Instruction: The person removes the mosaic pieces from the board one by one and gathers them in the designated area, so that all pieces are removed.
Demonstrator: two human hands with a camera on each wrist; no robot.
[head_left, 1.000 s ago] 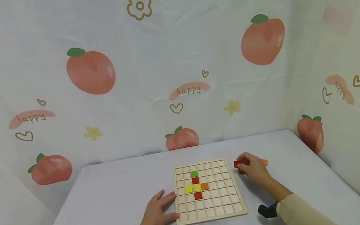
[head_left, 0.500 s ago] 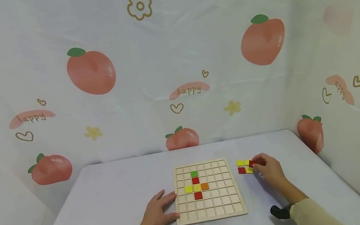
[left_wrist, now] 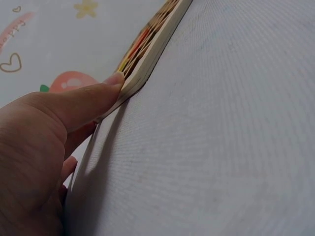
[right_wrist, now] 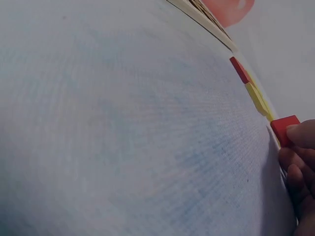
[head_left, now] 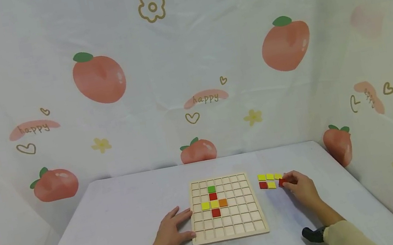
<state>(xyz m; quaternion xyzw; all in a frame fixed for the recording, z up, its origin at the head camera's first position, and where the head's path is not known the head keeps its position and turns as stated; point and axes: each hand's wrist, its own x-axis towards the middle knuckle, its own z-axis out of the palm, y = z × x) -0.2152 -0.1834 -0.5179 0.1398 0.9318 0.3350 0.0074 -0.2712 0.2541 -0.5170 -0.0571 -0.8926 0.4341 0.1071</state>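
My right hand (head_left: 304, 189) pinches a red square tile (right_wrist: 284, 129) between thumb and fingertips, at the right end of a small group of loose tiles. Beside it lie yellow tiles (head_left: 270, 176) and another red tile (head_left: 263, 185). At the left edge of the wooden grid board (head_left: 239, 232) rests my left hand (head_left: 169, 234), fingers spread; its thumb (left_wrist: 93, 101) touches the board's rim near a corner. In the board's cells sit a green tile (head_left: 212, 189), two red tiles, two yellow tiles and an orange tile (head_left: 223, 202).
The board and tiles lie on a white-covered table (head_left: 126, 213). A fruit-patterned curtain (head_left: 186, 63) stands behind it and at both sides. Near the right wrist is a black strap end (head_left: 313, 235).
My right hand has moved right along the loose tiles, with a red tile in its fingers. More yellow tiles are uncovered behind it. My left hand and the board have stayed put.
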